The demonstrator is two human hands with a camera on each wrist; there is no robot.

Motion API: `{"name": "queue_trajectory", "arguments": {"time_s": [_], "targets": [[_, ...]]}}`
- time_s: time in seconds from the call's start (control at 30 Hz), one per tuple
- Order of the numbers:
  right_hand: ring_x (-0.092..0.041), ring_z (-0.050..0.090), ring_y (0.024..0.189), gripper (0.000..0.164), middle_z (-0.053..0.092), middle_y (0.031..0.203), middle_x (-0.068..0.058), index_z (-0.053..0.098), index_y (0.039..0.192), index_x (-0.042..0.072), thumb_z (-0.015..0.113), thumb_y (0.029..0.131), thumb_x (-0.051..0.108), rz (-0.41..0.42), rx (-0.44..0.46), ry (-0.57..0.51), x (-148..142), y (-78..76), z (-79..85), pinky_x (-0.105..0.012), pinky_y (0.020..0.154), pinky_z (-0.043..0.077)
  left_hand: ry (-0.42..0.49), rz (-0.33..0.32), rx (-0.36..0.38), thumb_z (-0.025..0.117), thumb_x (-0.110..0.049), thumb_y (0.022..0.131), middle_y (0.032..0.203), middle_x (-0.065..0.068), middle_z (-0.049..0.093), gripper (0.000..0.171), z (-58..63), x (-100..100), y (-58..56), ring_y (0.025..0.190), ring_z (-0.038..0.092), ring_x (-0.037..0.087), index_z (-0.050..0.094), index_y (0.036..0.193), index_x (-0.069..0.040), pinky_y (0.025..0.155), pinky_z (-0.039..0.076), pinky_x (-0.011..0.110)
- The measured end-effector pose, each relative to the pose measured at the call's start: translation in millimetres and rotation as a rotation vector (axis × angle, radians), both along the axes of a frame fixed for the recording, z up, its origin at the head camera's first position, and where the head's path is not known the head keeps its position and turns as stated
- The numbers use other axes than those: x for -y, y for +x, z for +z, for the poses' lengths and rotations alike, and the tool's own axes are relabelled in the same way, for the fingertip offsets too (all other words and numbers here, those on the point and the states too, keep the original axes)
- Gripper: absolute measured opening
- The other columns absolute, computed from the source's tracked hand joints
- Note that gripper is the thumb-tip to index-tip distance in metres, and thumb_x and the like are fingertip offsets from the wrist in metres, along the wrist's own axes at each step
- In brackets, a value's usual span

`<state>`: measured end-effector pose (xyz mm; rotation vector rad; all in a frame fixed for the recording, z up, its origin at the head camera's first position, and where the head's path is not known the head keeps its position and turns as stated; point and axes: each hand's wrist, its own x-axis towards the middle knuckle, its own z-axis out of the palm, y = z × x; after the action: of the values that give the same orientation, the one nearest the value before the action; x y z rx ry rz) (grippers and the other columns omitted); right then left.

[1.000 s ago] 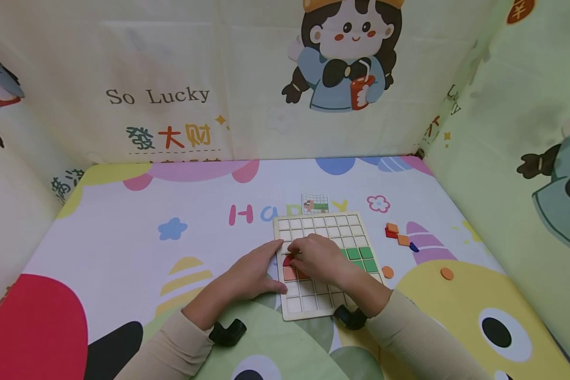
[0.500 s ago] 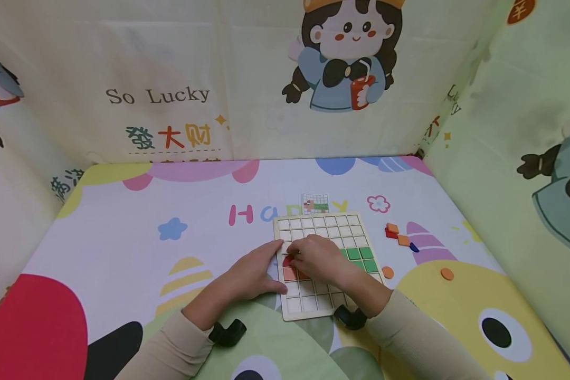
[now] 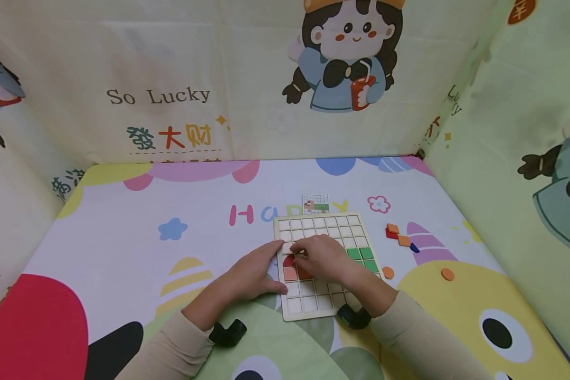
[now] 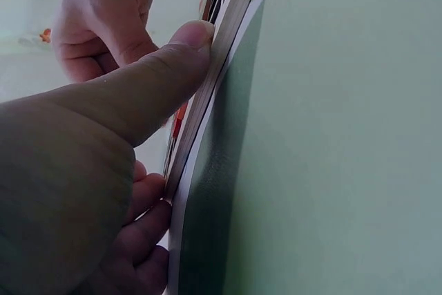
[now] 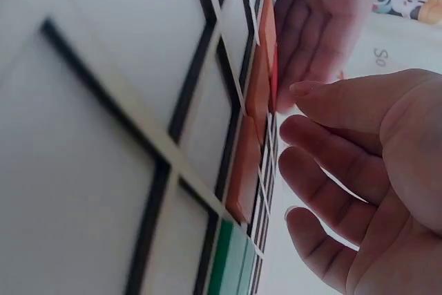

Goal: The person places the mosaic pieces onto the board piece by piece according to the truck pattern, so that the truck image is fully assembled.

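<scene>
A pale wooden grid board [image 3: 309, 304] lies flat on the table in the head view. My left hand [image 3: 255, 273] rests along its left side, fingertips and thumb touching the edge; in the left wrist view the thumb [image 4: 190, 43] presses on the rim. Just over the board's left part hovers my right hand [image 3: 325, 258], fingers loosely bent. In the right wrist view its thumb and fingertips stand apart, with no piece visible between them. Beneath it sit a red rounded piece [image 3: 288, 260], a salmon square [image 3: 290, 273] and orange-brown squares [image 5: 245, 170]. Green squares [image 3: 367, 253] fill cells farther right.
Behind the board lies a small pattern card [image 3: 315, 203]. To the right are loose orange squares [image 3: 403, 240], a red piece [image 3: 390, 233], a dark blue piece [image 3: 414, 247] and orange discs [image 3: 447, 273]. Printed cloth walls [image 3: 247, 79] enclose the table.
My right hand has shifted slightly to the right, showing more of the red and orange-brown pieces under it. My left hand stays in place at the board's edge.
</scene>
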<state>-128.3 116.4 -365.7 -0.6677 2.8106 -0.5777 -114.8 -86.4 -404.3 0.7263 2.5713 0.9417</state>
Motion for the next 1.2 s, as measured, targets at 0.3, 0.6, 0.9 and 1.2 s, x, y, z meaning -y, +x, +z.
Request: {"name": "queue_trajectory", "arguments": {"time_s": [0.3,0.6,0.9,1.2], "targets": [[-0.019,0.066,0.093,0.029,0.073,0.106,0.0,0.073,0.119,0.01,0.072,0.092,0.019,-0.067,-0.008,-0.029,-33,-3.5,6.6,-0.038,0.082,0.053,0.005,0.006,0.001,0.088,-0.036,0.077,0.153,0.01,0.041,0.1,0.6,0,0.6,0.14,0.039,0.027,0.033,0.154,-0.003,0.113,0.035,0.043],[-0.028,0.064,0.1,0.037,0.07,0.114,-0.011,0.067,0.128,0.004,0.069,0.094,0.019,-0.184,-0.012,-0.049,-82,-8.5,9.7,-0.045,0.083,0.055,0.007,-0.001,-0.01,0.088,-0.036,0.077,0.153,0.01,0.041,0.099,0.4,0,0.8,0.14,0.038,0.027,0.033,0.154,-0.003,0.113,0.035,0.043],[-0.039,0.062,0.107,0.04,0.067,0.118,-0.021,0.064,0.126,-0.003,0.07,0.094,0.019,-0.322,-0.031,-0.027,-135,-11.0,10.9,-0.054,0.09,0.051,0.005,-0.004,-0.008,0.087,-0.035,0.077,0.153,0.011,0.041,0.099,0.6,0,0.5,0.14,0.039,0.028,0.033,0.153,-0.003,0.113,0.035,0.043],[-0.04,0.058,0.103,0.046,0.064,0.117,-0.025,0.06,0.129,-0.007,0.069,0.093,0.021,-0.409,0.002,0.023,-168,-10.7,7.6,-0.053,0.086,0.052,0.007,0.001,0.004,0.087,-0.035,0.078,0.153,0.01,0.041,0.099,0.8,-1,0.2,0.139,0.039,0.027,0.033,0.154,-0.004,0.113,0.036,0.043]]}}
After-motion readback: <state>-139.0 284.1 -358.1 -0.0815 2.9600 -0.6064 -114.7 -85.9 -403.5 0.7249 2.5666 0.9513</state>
